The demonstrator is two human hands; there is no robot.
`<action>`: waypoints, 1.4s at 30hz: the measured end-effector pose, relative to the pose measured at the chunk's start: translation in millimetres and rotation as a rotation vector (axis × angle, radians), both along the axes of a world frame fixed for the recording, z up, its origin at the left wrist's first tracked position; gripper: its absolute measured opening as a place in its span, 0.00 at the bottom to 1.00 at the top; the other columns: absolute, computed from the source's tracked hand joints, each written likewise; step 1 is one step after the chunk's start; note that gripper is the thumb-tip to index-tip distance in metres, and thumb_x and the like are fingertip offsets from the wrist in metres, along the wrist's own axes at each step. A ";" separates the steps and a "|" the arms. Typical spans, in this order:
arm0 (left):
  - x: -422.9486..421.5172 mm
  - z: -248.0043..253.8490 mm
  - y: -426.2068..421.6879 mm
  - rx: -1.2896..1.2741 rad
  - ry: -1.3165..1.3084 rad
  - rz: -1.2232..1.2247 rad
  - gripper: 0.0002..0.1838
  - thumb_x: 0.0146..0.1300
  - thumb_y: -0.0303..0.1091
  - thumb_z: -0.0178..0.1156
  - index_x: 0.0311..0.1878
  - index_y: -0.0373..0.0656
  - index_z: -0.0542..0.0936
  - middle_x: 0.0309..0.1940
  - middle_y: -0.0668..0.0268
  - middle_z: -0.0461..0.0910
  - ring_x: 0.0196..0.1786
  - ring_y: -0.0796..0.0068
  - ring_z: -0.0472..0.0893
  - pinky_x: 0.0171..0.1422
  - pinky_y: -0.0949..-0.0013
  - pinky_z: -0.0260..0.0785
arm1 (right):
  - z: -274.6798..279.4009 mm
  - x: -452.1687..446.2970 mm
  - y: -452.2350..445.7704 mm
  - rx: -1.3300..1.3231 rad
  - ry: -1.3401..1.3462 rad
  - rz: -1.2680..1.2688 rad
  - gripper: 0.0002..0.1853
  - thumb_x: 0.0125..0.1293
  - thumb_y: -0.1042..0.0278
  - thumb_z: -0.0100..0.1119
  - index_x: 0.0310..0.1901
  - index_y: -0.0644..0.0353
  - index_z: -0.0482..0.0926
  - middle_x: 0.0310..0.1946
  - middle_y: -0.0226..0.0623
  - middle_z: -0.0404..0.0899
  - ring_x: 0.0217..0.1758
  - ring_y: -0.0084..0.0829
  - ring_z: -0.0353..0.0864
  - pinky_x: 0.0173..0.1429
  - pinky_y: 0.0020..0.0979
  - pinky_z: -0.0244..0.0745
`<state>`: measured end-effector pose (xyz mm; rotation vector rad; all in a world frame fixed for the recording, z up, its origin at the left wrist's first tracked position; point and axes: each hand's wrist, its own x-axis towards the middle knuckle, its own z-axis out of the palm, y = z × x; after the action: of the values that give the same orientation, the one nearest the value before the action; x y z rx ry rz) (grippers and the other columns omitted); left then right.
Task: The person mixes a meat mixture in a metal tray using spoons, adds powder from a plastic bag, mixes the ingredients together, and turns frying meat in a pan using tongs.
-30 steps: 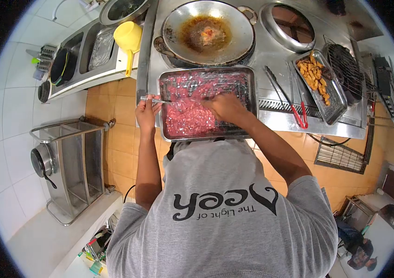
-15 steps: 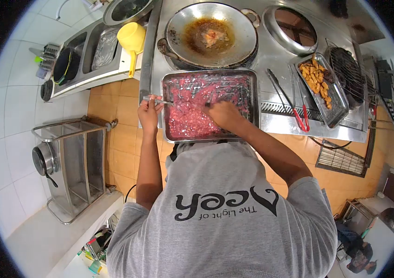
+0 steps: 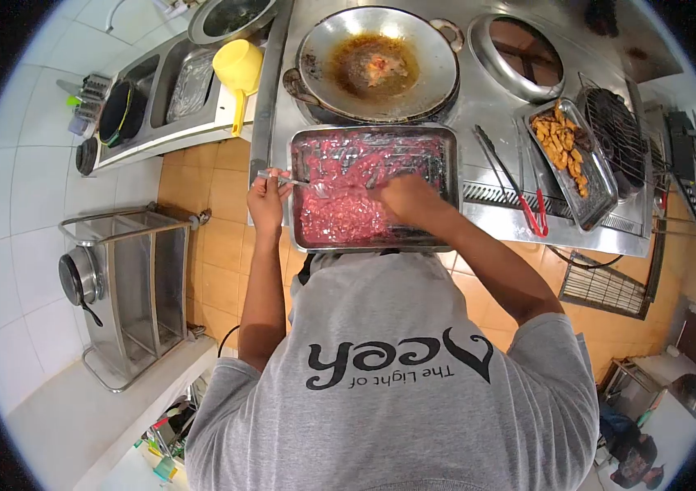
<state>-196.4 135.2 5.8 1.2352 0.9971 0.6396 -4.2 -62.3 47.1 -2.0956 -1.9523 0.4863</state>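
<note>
A metal tray (image 3: 456, 176) of raw pinkish-red meat (image 3: 340, 217) lies in front of me, the meat shiny and spread in a layer. My left hand (image 3: 266, 199) is closed on the handle of a metal fork (image 3: 303, 184), whose head rests at the meat near the tray's left side. Over the middle right of the tray, my right hand (image 3: 409, 199) is closed with the knuckles up; what it holds, if anything, is hidden under the fingers.
Behind the tray sits a wok (image 3: 315, 61) with brown oil and some food. To the right lie red-handled tongs (image 3: 520, 188) and a tray of browned pieces (image 3: 559, 147) beside a wire grill (image 3: 614, 123). A yellow dipper (image 3: 237, 65) stands by the sink (image 3: 151, 106).
My right hand has shifted a little to the right over the meat. My left hand keeps hold of the fork in nearly the same place.
</note>
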 end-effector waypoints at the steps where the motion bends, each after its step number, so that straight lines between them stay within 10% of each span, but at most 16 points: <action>1: 0.5 1.9 -1.8 0.007 0.006 0.006 0.10 0.67 0.37 0.50 0.42 0.40 0.74 0.37 0.63 0.79 0.33 0.77 0.79 0.41 0.73 0.74 | 1.3 7.1 0.5 -0.013 0.031 -0.017 0.08 0.53 0.67 0.51 0.30 0.59 0.79 0.25 0.47 0.79 0.33 0.45 0.81 0.38 0.44 0.76; 13: -4.2 47.5 8.3 0.247 -0.047 0.054 0.12 0.69 0.33 0.47 0.41 0.35 0.76 0.38 0.64 0.79 0.36 0.77 0.78 0.43 0.74 0.72 | -32.8 5.7 -3.0 -0.009 0.156 0.170 0.10 0.53 0.67 0.52 0.38 0.56 0.78 0.26 0.51 0.78 0.32 0.48 0.80 0.36 0.44 0.74; 19: 2.6 24.2 2.2 0.424 0.090 -0.101 0.11 0.68 0.30 0.47 0.39 0.33 0.77 0.34 0.65 0.79 0.36 0.81 0.77 0.43 0.75 0.71 | -4.4 25.8 -9.7 -0.003 -0.053 -0.342 0.17 0.56 0.69 0.50 0.48 0.51 0.77 0.23 0.49 0.77 0.27 0.47 0.79 0.33 0.45 0.74; 28: 1.1 20.7 -20.1 0.265 0.022 -0.209 0.10 0.68 0.31 0.47 0.42 0.35 0.75 0.38 0.64 0.79 0.41 0.79 0.78 0.45 0.74 0.73 | -36.0 -9.8 31.2 0.074 -0.001 -0.332 0.11 0.51 0.66 0.54 0.31 0.64 0.79 0.24 0.51 0.79 0.30 0.48 0.81 0.35 0.44 0.76; 42: 13.6 31.2 7.6 0.323 -0.063 -0.051 0.13 0.68 0.36 0.48 0.43 0.35 0.74 0.42 0.61 0.78 0.41 0.73 0.79 0.49 0.72 0.72 | -24.5 -0.9 -24.6 -0.117 0.094 -0.268 0.10 0.54 0.63 0.52 0.36 0.52 0.79 0.30 0.47 0.79 0.36 0.50 0.79 0.40 0.47 0.75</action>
<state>-182.8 142.8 37.0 1.5083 0.8276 0.8164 -5.1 -86.9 22.6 -2.3155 -1.5960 0.6426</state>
